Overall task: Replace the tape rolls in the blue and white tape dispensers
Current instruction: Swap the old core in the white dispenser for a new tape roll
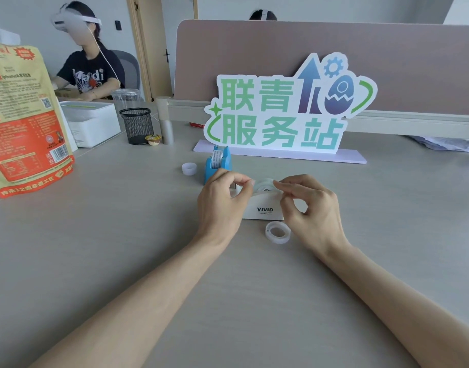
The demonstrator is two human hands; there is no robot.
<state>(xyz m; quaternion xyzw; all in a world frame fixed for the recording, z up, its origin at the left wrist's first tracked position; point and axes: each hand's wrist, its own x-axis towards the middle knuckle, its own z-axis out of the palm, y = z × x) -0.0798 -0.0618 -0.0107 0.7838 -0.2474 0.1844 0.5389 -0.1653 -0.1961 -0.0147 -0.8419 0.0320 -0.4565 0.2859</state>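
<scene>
The white tape dispenser (263,207), marked VIVID, stands in the middle of the desk with a clear tape roll (265,185) seated in it. My left hand (221,200) pinches at the dispenser's left end. My right hand (310,205) pinches near the top of the roll, thumb and forefinger together; a thin strip of tape may be between them, too faint to confirm. Just behind my left hand, the blue tape dispenser (218,163) carries a printed roll. A loose clear tape roll (278,231) lies in front of the white dispenser. Another small white roll (189,168) sits left of the blue one.
A green-lettered sign (281,112) on a lilac base stands behind the dispensers. At the left are an orange snack bag (26,123), a white box (92,123), a black mesh pen cup (136,126) and a small jelly cup (152,140). A person with a headset sits at the back left.
</scene>
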